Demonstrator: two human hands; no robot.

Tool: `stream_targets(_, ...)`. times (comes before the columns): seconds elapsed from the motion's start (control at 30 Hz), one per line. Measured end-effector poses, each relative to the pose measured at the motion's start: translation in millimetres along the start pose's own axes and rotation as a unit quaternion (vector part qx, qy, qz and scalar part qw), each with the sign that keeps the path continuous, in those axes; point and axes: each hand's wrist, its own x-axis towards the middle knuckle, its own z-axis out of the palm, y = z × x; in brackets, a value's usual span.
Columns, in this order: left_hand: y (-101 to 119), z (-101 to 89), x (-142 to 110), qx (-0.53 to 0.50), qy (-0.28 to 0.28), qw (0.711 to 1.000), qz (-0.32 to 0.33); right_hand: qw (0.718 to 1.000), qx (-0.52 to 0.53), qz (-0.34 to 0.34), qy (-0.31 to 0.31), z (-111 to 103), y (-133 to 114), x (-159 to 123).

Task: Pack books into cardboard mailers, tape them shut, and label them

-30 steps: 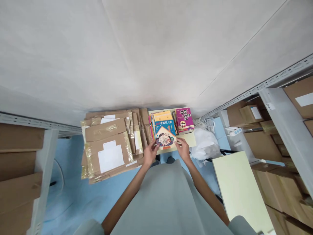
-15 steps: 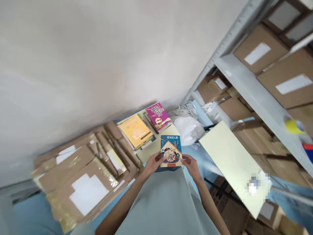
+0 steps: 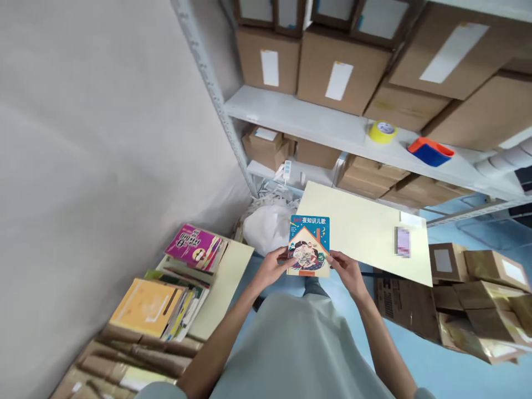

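A picture book [image 3: 309,246] with a blue cover and a cream house drawing is held upright-facing in front of my body. My left hand [image 3: 272,267] grips its lower left edge, thumb on the cover. On the opposite edge, my right hand [image 3: 346,271] pinches the lower right side. Both hands are closed on the book; the fingers behind it are hidden. To the left lie a stack of books with a yellow one on top [image 3: 145,307] and a pile topped by a purple book [image 3: 194,246].
A pale yellow table [image 3: 353,227] stands ahead right. Behind it, metal shelving [image 3: 307,119] holds cardboard boxes, yellow tape [image 3: 382,132] and a blue-orange object [image 3: 431,151]. A white plastic bag [image 3: 268,228] sits between the tables. Cardboard boxes [image 3: 484,293] are piled at right.
My view and body have turned to the right, with the shelving and pale table now ahead. The book stays in both hands; the book stacks have shifted to the lower left of view.
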Motion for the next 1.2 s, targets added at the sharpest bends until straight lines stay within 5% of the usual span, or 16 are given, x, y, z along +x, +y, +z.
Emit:
stream_targets(0.3,54.2,116.5,134.5,-0.025,-0.030,0.999,-0.027,0.995,0.045,-0.047,0.075,-140.6,-8.1,70.5)
stream_targets(0.5,71.4,164.8,183.2,-0.013,-0.033,0.998,-0.044,0.991,0.079,-0.040,0.098,-194.2,-2.4,94.2)
stream_targets(0.73,66.7,178.6,220.2,-0.062,-0.015,0.996,-0.068,0.991,0.067,-0.043,0.106,-204.6,6.9,119.4)
stream_targets(0.83,60.4,183.4,239.0,-0.025,0.001,0.998,-0.052,0.987,0.008,-0.032,0.158,-201.8,11.7,137.0)
stream_targets(0.97,47.4,201.2,253.3,0.121,0.041,0.992,-0.017,0.985,-0.046,-0.041,0.161,-183.3,14.5,166.8)
stream_targets(1.2,25.9,245.3,228.3,0.389,0.031,0.920,-0.031,0.969,-0.206,0.044,0.125,-146.8,23.5,191.3)
